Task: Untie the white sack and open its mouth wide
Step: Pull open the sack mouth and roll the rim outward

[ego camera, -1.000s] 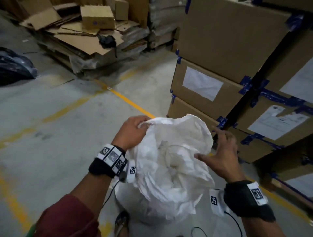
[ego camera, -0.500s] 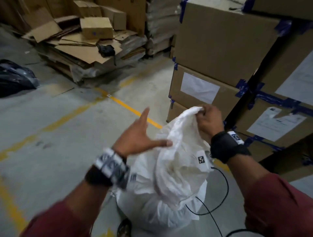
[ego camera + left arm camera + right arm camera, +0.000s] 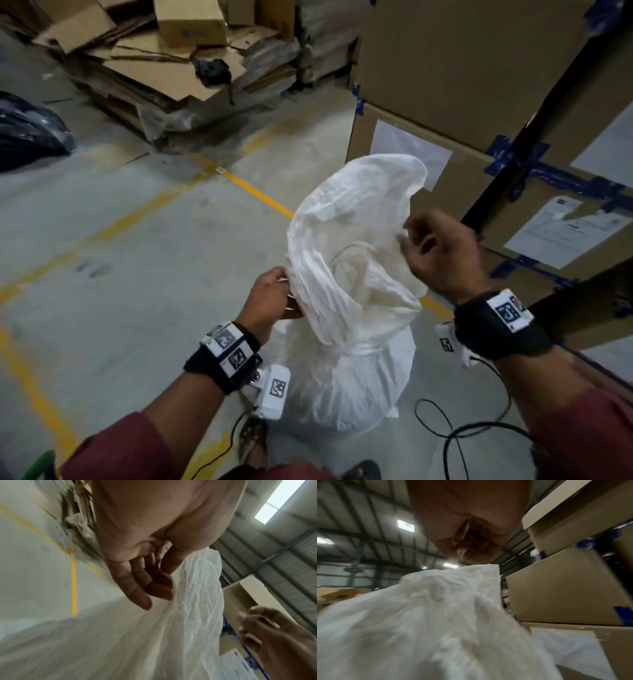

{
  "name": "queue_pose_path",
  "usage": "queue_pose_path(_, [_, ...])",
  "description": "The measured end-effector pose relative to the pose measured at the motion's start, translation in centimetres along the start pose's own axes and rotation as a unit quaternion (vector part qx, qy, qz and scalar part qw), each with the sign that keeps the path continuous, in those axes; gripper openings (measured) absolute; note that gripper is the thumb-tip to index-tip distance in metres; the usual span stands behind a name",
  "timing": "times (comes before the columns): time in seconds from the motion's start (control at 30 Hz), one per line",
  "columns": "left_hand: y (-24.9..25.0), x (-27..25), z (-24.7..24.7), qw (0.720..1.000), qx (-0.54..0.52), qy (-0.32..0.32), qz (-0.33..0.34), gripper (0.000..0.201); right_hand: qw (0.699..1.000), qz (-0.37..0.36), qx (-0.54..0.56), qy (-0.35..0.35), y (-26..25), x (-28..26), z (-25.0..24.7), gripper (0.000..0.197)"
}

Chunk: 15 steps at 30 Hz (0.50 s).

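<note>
The white sack [image 3: 342, 308] stands on the concrete floor in the head view, with its crumpled mouth raised and partly spread. My left hand [image 3: 274, 298] grips the left rim of the mouth. In the left wrist view the thumb and curled fingers of that hand [image 3: 164, 584] pinch the sack's edge [image 3: 197, 595]. My right hand [image 3: 435, 253] is at the right rim with its fingers curled on the fabric. The right wrist view shows the fist [image 3: 465, 547] just above the sack [image 3: 436, 615], with white strips inside it. The sack's inside is hidden by folds.
Stacked cardboard boxes [image 3: 462, 85] with blue tape stand close behind and to the right of the sack. Flattened cardboard [image 3: 154, 68] is piled at the back left and a black bag [image 3: 27, 137] lies far left. A black cable [image 3: 462, 431] loops on the floor by my sandalled foot [image 3: 253, 442].
My left hand, open and off the sack before, now grips the left rim. My right hand has come down from holding the top up high to the right rim. The mouth is wider.
</note>
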<state>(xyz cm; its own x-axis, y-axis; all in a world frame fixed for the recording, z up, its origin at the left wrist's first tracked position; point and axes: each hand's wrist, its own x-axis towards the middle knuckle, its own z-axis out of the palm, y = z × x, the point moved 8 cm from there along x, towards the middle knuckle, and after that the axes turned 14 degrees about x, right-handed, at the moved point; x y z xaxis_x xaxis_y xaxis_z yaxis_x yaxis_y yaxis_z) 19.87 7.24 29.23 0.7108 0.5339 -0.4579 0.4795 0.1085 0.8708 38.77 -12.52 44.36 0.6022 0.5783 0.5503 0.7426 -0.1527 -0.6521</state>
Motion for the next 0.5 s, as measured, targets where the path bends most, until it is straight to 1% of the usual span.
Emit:
queue_pose_path(0.03, [0.3,0.4,-1.1,1.0,-0.006,-0.006,0.004,0.026,0.995,-0.034,-0.014,-0.098,-0.5,-0.7,2.5,0.023])
queue_pose_path(0.07, [0.5,0.7,-1.9,1.0,0.0,-0.029,0.011,0.026,0.978,-0.044,-0.054,-0.196,-0.1,-1.6,5.1,0.038])
queue_pose_path(0.1, [0.7,0.9,-2.4,0.998,0.012,-0.065,0.015,0.026,0.95,-0.036,-0.125,-0.285,1.2,-2.3,7.4,0.053])
queue_pose_path(0.13, [0.7,1.0,-2.9,0.995,0.027,-0.099,0.017,0.028,0.912,0.001,-0.207,-0.354,3.1,-3.1,9.1,0.067])
queue_pose_path(0.17, [0.8,1.3,-3.6,0.992,0.037,-0.119,0.02,0.029,0.874,0.053,-0.277,-0.396,5.0,-3.7,9.9,0.078])
queue_pose_path(0.2, [0.9,1.8,-4.7,0.992,0.047,-0.115,0.021,0.03,0.842,0.125,-0.314,-0.42,7.3,-4.3,10.0,0.087])
queue_pose_path(0.23, [1.0,2.4,-6.2,0.995,0.048,-0.089,0.016,0.03,0.822,0.202,-0.317,-0.427,9.2,-4.9,9.6,0.095])
queue_pose_path(0.27, [0.8,3.3,-8.2,0.998,0.045,-0.046,0.003,0.031,0.808,0.274,-0.302,-0.424,10.8,-5.6,8.9,0.101])
queue_pose_path(0.3, [0.4,4.1,-10.1,0.999,0.03,0.004,-0.017,0.03,0.799,0.314,-0.292,-0.422,12.0,-6.2,8.1,0.102])
queue_pose_path(0.33, [-0.5,5.1,-12.1,0.997,0.005,0.058,-0.041,0.026,0.795,0.327,-0.29,-0.421,12.8,-6.6,7.1,0.099])
queue_pose_path(0.37, [-1.5,5.8,-13.9,0.992,-0.02,0.109,-0.062,0.022,0.788,0.325,-0.3,-0.428,13.1,-6.9,6.2,0.089])
queue_pose_path(0.4, [-2.5,6.2,-15.3,0.984,-0.036,0.156,-0.079,0.018,0.775,0.322,-0.315,-0.443,13.4,-7.5,5.6,0.079])
queue_pose_path(0.43, [-3.2,6.2,-16.1,0.977,-0.052,0.191,-0.084,0.02,0.763,0.319,-0.322,-0.461,13.7,-8.4,5.2,0.074])
queue_pose_path(0.47, [-3.6,5.9,-16.3,0.972,-0.071,0.213,-0.075,0.03,0.756,0.317,-0.325,-0.472,13.9,-9.2,4.8,0.074])
queue_pose_path(0.5, [-3.3,5.2,-15.7,0.968,-0.09,0.23,-0.05,0.042,0.761,0.306,-0.325,-0.47,14.0,-9.8,4.4,0.075])
